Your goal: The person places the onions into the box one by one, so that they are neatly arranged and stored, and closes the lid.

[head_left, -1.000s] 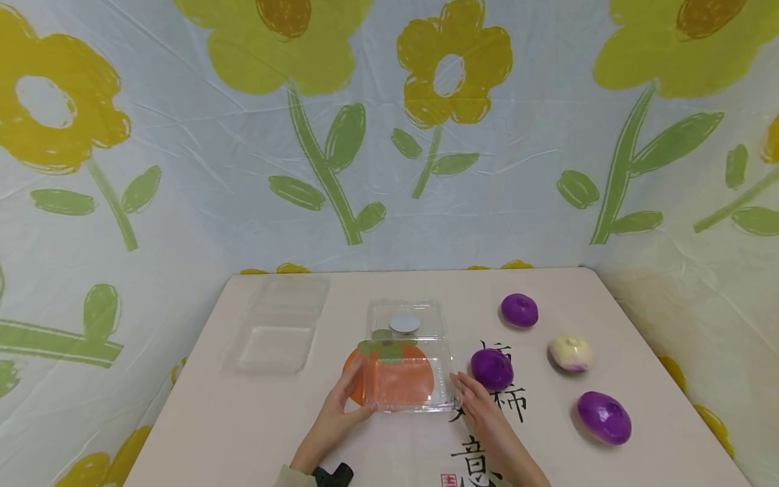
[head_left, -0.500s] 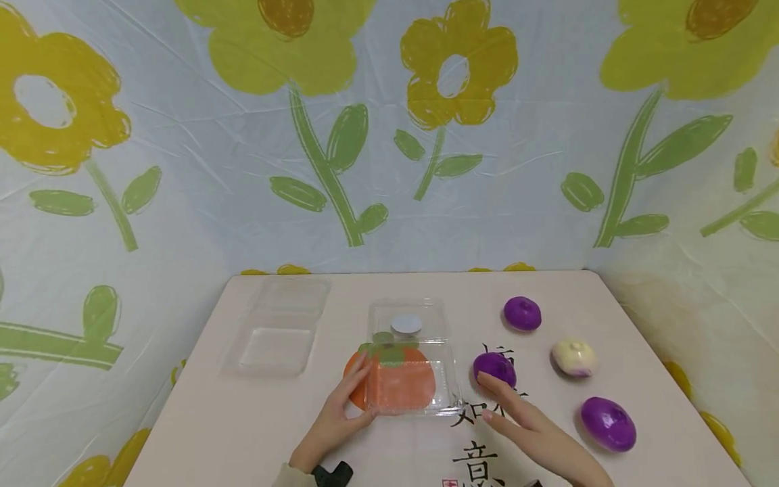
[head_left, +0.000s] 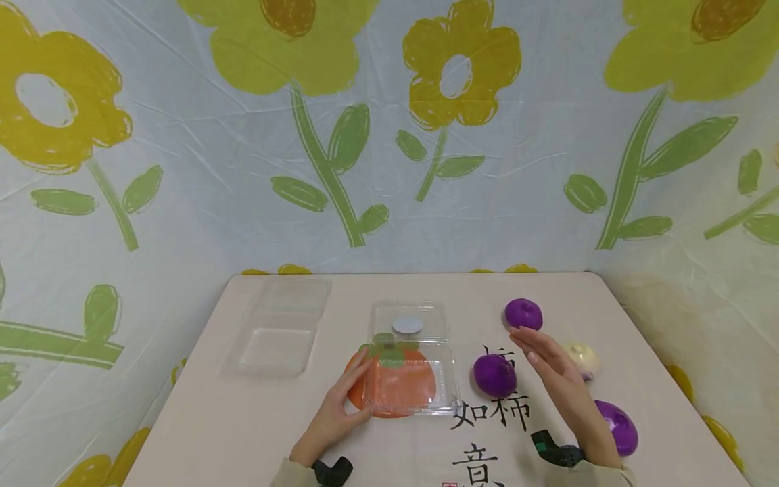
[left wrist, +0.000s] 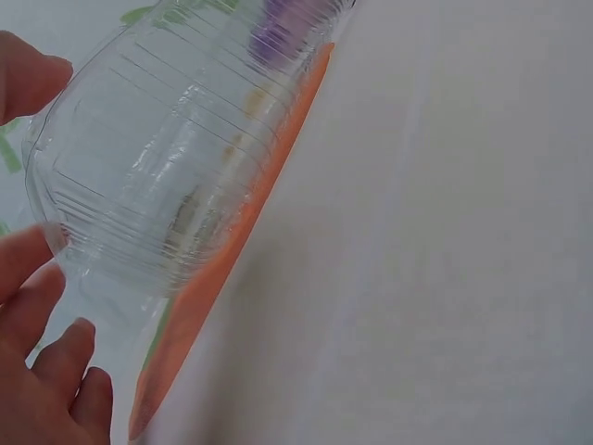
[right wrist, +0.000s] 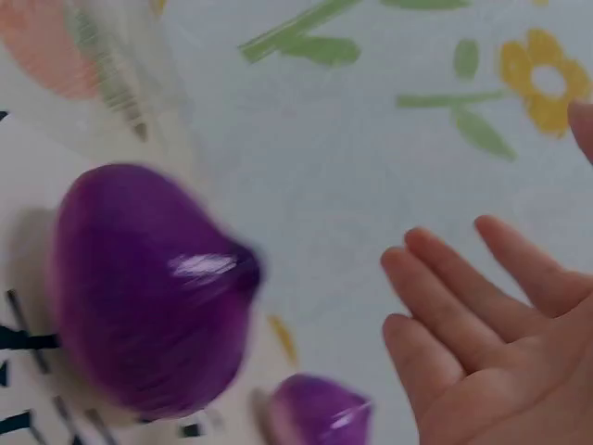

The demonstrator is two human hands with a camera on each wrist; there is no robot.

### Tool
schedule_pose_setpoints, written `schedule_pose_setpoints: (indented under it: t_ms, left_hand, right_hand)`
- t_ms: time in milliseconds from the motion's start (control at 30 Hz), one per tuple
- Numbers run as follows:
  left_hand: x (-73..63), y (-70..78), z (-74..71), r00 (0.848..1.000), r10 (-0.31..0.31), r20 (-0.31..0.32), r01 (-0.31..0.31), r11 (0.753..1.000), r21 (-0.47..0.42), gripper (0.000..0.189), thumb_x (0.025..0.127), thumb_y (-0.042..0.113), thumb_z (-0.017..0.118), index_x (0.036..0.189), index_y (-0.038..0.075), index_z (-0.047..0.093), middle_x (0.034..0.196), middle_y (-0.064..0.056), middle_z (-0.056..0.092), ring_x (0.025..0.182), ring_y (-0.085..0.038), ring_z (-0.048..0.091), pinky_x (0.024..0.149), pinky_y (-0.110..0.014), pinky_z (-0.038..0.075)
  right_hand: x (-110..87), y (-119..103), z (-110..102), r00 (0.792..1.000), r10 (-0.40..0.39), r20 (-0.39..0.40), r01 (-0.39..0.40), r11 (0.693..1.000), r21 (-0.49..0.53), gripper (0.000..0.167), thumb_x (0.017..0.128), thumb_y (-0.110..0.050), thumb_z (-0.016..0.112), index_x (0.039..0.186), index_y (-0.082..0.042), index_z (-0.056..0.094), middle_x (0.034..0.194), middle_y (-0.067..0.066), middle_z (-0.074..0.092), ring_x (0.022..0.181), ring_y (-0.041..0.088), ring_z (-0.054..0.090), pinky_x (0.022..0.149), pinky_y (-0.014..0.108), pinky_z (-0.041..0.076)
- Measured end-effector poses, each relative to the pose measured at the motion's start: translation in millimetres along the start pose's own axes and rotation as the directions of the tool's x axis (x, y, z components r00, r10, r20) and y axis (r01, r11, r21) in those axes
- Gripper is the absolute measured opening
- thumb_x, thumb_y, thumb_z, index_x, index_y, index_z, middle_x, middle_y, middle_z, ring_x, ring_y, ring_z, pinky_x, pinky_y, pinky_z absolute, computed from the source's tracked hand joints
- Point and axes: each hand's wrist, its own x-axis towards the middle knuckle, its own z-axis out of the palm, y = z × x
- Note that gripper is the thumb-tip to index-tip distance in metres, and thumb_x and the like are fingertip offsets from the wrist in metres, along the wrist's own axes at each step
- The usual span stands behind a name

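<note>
An unfolded clear plastic clamshell box (head_left: 447, 379) lies over an orange persimmon print, with a white round sticker on its far half. My left hand (head_left: 341, 399) rests at the box's left side, its fingers fairly straight. In the left wrist view, thumb and fingertips are right at the edge of the ribbed plastic (left wrist: 148, 167). My right hand (head_left: 560, 382) is raised with fingers extended and nothing in it, between a near purple onion (head_left: 495, 376) and a pale onion (head_left: 583, 360), which it partly hides. The right wrist view shows its palm beside a purple onion (right wrist: 153, 287).
A second unfolded clear box (head_left: 274, 348) lies at the back left. One more purple onion (head_left: 523, 314) sits at the back right, another purple onion (head_left: 619, 429) partly behind my right forearm. Flower-printed cloth (head_left: 517, 223) stands behind and beside the table.
My right hand has left the box's right side and moved right and away, past the near purple onion. My left hand stays at the box. The onions keep their places.
</note>
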Motion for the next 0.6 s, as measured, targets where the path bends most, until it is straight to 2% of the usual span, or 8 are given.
schedule_pose_setpoints:
  t_ms: [133, 300, 467, 600]
  left_hand:
    - [1.6, -3.0, -0.5, 1.0, -0.01, 0.0, 0.01, 1.0, 0.002, 0.073, 0.083, 0.009, 0.077, 0.147, -0.002, 0.043, 0.158, -0.025, 0.028, 0.145, -0.046, 0.02, 0.118, -0.02, 0.016]
    - [0.4, -6.7, -0.2, 1.0, -0.005, -0.001, 0.005, 1.0, 0.003, 0.074, 0.083, 0.011, 0.078, 0.147, -0.002, 0.043, 0.158, -0.024, 0.028, 0.146, -0.045, 0.019, 0.118, -0.02, 0.015]
    - [-0.9, -8.3, 1.5, 1.0, 0.0, -0.013, 0.0, 1.0, 0.002, 0.073, 0.084, 0.012, 0.078, 0.146, -0.002, 0.043, 0.158, -0.024, 0.027, 0.146, -0.045, 0.02, 0.118, -0.019, 0.015]
    - [-1.0, -7.4, 0.8, 1.0, 0.0, -0.003, 0.0, 1.0, 0.009, 0.072, 0.086, 0.015, 0.077, 0.147, -0.002, 0.042, 0.159, -0.024, 0.026, 0.146, -0.044, 0.02, 0.118, -0.02, 0.015]
  right_hand:
    - [2.0, 32, -3, 0.999, 0.01, -0.033, -0.008, 0.999, 0.054, 0.045, 0.107, -0.004, 0.035, 0.149, 0.01, 0.028, 0.152, 0.029, 0.034, 0.14, 0.015, 0.041, 0.109, 0.014, 0.032]
    - [-1.7, 63, -6, 0.998, 0.044, -0.043, -0.041, 0.997, 0.071, 0.046, 0.106, -0.004, 0.038, 0.149, 0.009, 0.027, 0.152, 0.028, 0.035, 0.138, 0.013, 0.043, 0.107, 0.013, 0.034]
    - [-7.1, 78, -7, 0.996, 0.086, -0.023, -0.084, 0.994, 0.076, 0.047, 0.107, -0.006, 0.038, 0.151, 0.007, 0.027, 0.153, 0.031, 0.029, 0.14, 0.013, 0.039, 0.108, 0.012, 0.032]
    - [-8.1, 84, -6, 0.997, 0.075, -0.021, -0.074, 0.995, 0.073, 0.048, 0.106, -0.004, 0.041, 0.149, 0.009, 0.027, 0.152, 0.034, 0.029, 0.139, 0.013, 0.04, 0.106, 0.012, 0.034]
